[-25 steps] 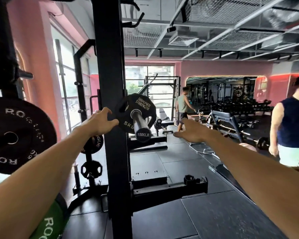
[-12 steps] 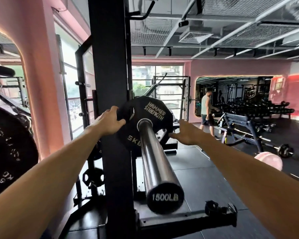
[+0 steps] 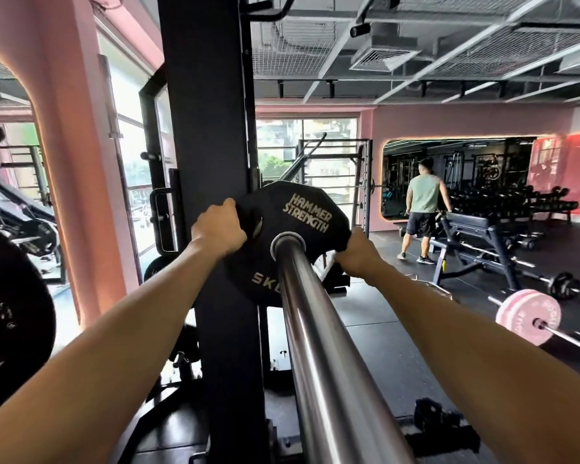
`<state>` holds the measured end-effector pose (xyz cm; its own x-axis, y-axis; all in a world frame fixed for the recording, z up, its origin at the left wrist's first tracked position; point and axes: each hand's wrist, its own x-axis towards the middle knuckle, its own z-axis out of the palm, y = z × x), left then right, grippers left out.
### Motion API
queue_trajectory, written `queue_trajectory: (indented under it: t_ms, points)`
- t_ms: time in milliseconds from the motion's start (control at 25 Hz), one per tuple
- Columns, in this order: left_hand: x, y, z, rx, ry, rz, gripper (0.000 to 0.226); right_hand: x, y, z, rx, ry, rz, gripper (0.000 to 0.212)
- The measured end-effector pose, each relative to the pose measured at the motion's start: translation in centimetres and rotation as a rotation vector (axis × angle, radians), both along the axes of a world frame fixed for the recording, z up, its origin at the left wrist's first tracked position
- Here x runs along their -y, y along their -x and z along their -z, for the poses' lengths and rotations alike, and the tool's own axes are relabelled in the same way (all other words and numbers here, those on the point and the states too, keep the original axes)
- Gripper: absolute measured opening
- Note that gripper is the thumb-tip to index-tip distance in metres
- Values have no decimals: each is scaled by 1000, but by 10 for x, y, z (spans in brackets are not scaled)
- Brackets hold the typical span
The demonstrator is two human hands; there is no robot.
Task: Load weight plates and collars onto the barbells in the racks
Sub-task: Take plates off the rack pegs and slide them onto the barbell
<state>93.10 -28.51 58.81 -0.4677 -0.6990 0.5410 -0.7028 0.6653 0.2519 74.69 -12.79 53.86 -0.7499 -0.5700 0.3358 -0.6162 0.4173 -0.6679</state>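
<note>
Readable text: black plate on the bar

Plate (image 3: 292, 242): "HAMMER STRENGTH" in pale block letters, upper face, slanting down to the right; lower face reads "5K", the rest hidden behind the bar (image 3: 318, 329). Big black plate (image 3: 10, 316) at left edge: pale letters, only "KG" near the bottom legible. Pink plate (image 3: 528, 321) at right carries raised lettering, too blurred to read.

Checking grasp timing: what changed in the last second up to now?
The right hand, open and off the plate a second ago, reached in and now grips its right edge. The left hand kept its grip on the left edge. The view closed in along the bar, whose end cap has left the picture. The plate stays threaded on the bar beside the rack post.
</note>
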Motion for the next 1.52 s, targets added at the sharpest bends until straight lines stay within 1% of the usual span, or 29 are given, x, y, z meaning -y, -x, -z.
queue_trajectory:
  t_ms: [120, 200, 280, 360, 520, 600, 760, 1000, 1160, 1320, 1520]
  points:
    - [-9, -8, 4, -12, -34, -40, 46, -6, -5, -4, -30, 28, -31, 46]
    - [-18, -17, 8, -69, -38, -44, 44, -16, -12, -7, -79, 31, -47, 39]
    - [-30, -28, 14, -143, -7, -35, 43, -31, -24, -7, -101, 66, -42, 28]
    - [-46, -41, 20, -196, 29, -31, 47, -48, -39, -4, -109, 99, -17, 22]
    - [-92, -75, 23, -230, 84, -4, 42, -96, -75, 1, -120, 158, -30, 13]
    - [-119, -97, 25, -234, 90, 6, 40, -120, -93, 4, -111, 180, -45, 15]
    - [-178, -142, 31, -267, 62, -5, 37, -173, -130, 5, -129, 197, -69, 27]
    - [-267, -213, 26, -241, 75, 5, 29, -260, -197, 4, -120, 184, -47, 33]
    - [-311, -255, 17, -179, 92, -18, 29, -303, -236, -3, -122, 140, -43, 23]
    - [-331, -303, 1, -162, 99, -49, 30, -316, -282, -17, -165, 133, -89, 14]
    - [-328, -388, -9, -188, 123, -159, 38, -296, -356, -33, -204, 171, -202, 15]
